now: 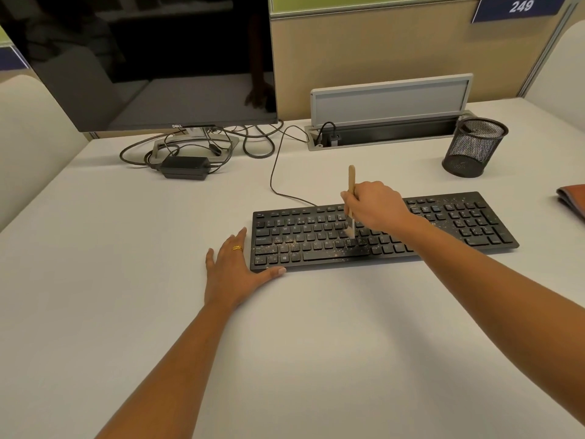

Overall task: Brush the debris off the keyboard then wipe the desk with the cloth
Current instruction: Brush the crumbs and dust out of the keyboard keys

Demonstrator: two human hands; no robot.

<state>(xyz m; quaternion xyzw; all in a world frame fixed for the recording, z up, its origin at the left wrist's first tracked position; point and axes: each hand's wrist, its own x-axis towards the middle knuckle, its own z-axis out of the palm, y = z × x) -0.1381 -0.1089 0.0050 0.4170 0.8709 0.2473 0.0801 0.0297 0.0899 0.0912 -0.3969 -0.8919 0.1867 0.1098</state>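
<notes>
Right hand is over the middle of the black keyboard, fingers pinching the wooden handle of a small brush, bristles down on the letter keys. Tan debris speckles the lower rows and the keys at the keyboard's right end. Left hand lies flat on the white desk at the keyboard's left end, fingers spread, thumb against its front corner. Right of the keyboard, cut by the frame edge, a folded brownish cloth. Behind the keyboard: a mesh pen cup, an open cable box, and far left a dark Dell monitor with a power adapter among loose cables. The keyboard's cord loops just behind the brush.
</notes>
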